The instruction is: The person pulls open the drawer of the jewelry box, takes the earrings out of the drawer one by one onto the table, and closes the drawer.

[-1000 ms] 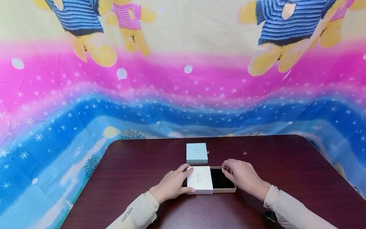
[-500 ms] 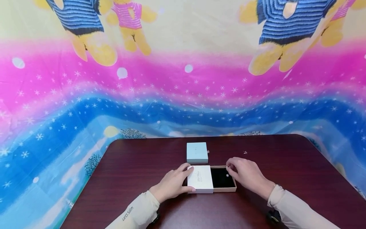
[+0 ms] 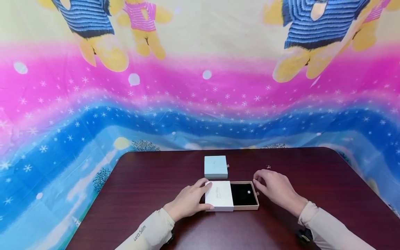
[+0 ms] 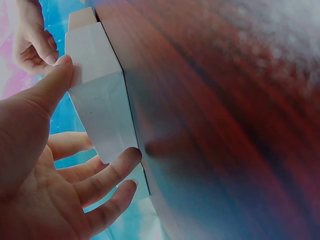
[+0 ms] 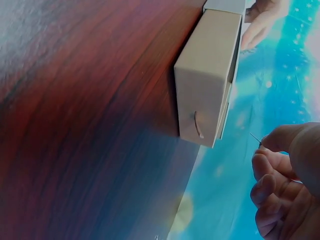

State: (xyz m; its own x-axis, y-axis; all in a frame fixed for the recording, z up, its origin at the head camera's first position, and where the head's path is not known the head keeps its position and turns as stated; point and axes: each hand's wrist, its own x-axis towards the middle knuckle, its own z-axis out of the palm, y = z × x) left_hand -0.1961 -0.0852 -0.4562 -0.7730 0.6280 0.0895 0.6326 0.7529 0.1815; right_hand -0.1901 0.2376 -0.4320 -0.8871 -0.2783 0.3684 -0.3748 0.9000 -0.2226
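In the head view my left hand (image 3: 189,203) holds the white sleeve (image 3: 215,203) of a small jewellery box, thumb at the near edge and fingers at the far side. From its right end the drawer (image 3: 246,208) is pulled out, showing a black insert (image 3: 240,199) with a small shiny stud (image 3: 248,191) on it. My right hand (image 3: 278,187) is raised just right of the drawer, apart from it. In the right wrist view its thumb and index finger pinch a small earring, whose thin metal post (image 5: 255,137) sticks out; the fingers hide the rest.
A pale blue box (image 3: 215,166) with a small pull tab stands behind the white one. One tiny silvery piece (image 3: 268,167) lies at the back right of the dark red table (image 3: 150,180). A printed cloth (image 3: 200,114) hangs behind the table.
My right hand has moved right, away from the drawer, uncovering the shiny stud on the insert and the drawer's pull tab. My left hand stays on the sleeve.
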